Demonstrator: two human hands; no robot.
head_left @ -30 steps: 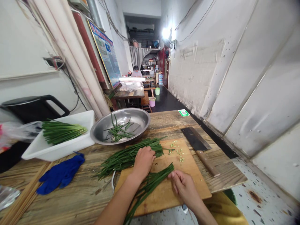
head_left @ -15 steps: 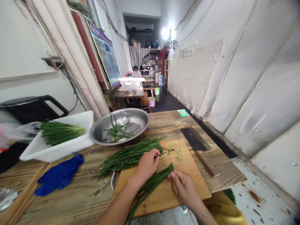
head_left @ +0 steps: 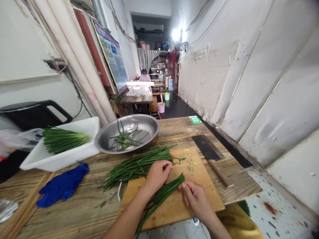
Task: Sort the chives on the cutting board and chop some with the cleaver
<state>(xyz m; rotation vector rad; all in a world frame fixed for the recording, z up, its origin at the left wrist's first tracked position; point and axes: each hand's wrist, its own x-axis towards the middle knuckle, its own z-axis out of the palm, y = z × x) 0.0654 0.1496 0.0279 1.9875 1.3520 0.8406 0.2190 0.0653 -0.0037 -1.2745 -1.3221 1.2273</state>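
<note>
My left hand (head_left: pixel 158 176) is over the cutting board (head_left: pixel 199 196), at the near edge of a large pile of green garlic chives (head_left: pixel 139 163). Its thumb and fingers are curled together; what they pinch, if anything, is too small to tell. A smaller bunch of chives (head_left: pixel 164 196) lies slantwise between my forearms, reaching the board's near edge. My right hand (head_left: pixel 195 197) is closed, its thumb and forefinger at the trimmed end of that bunch. Small pale cut bits (head_left: pixel 191 164) are scattered on the board beyond both hands.
A cleaver (head_left: pixel 211 156) lies right of the board. Behind the pile stands a steel bowl (head_left: pixel 107 147) with loose chives. At the left are a white tub (head_left: pixel 45 162) holding more chives, a blue glove (head_left: pixel 63 184) and wooden sticks (head_left: pixel 27 205). A person (head_left: pixel 145 76) sits far back.
My left hand has shifted slightly to the right, by the edge of the large pile. My right hand and the smaller bunch stay in place.
</note>
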